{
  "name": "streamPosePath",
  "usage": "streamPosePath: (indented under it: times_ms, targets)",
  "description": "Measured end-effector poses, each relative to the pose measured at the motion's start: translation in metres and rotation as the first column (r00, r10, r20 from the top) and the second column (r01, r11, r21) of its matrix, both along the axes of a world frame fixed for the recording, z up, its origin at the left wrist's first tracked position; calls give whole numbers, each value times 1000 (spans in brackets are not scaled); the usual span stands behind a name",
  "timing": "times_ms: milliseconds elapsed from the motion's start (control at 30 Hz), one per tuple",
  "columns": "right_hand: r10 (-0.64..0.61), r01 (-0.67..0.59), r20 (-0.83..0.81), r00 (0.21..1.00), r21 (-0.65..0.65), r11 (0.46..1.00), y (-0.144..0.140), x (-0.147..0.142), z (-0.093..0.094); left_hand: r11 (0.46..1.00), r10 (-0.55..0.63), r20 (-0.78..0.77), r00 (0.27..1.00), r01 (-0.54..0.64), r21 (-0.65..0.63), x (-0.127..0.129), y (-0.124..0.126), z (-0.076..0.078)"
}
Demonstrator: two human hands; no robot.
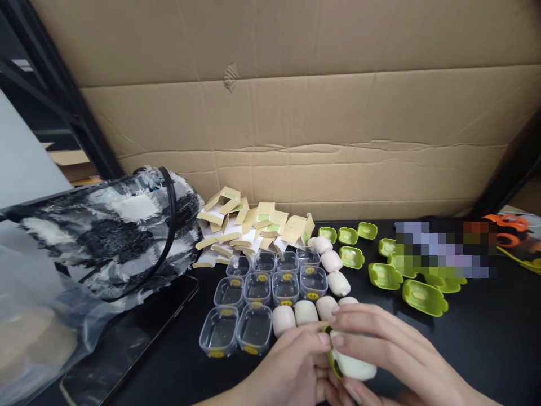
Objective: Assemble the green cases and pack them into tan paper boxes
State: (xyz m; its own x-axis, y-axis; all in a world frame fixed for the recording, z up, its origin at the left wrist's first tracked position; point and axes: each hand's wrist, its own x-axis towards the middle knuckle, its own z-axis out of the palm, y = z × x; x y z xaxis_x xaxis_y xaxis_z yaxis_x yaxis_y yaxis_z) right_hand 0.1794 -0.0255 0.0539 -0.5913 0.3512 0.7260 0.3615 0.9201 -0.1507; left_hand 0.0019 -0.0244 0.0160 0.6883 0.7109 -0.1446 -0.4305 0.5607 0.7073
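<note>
Both hands, left hand (291, 366) and right hand (380, 344), grip a cream piece (355, 365); clear cups (257, 293) crowd ahead.

- Cream-white rounded block (357, 365) lay on its side low at the table's near edge, pinched between fingers of both hands.
- Green shell (333, 361) sat against the block's left end, only its rim visible, mostly hidden by fingers.

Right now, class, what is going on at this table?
A person's left hand and right hand together hold a cream oval piece with a green tray against it. Beyond lie more cream pieces, clear plastic boxes, green trays, and folded cardboard cartons on the black table.
</note>
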Motion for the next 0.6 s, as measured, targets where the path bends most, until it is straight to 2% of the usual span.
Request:
streamPosePath:
  times_ms: [133,233,433,600]
  targets:
    - [9,-10,-20,1000,-74,997,-3,-1,-5,999,20,-45,999,-22,-33,2,-2,7]
    - [5,-5,-2,1000,-69,998,-4,-1,-5,998,26,-48,999,-28,-54,3,-3,12]
    - [62,-58,63,996,-56,997,1,-2,7,999,-41,27,999,41,-24,-2,1,3]
    - [20,-14,56,998,-105,994,1,1,7,1000,17,-33,999,-16,18,-6,0,7]
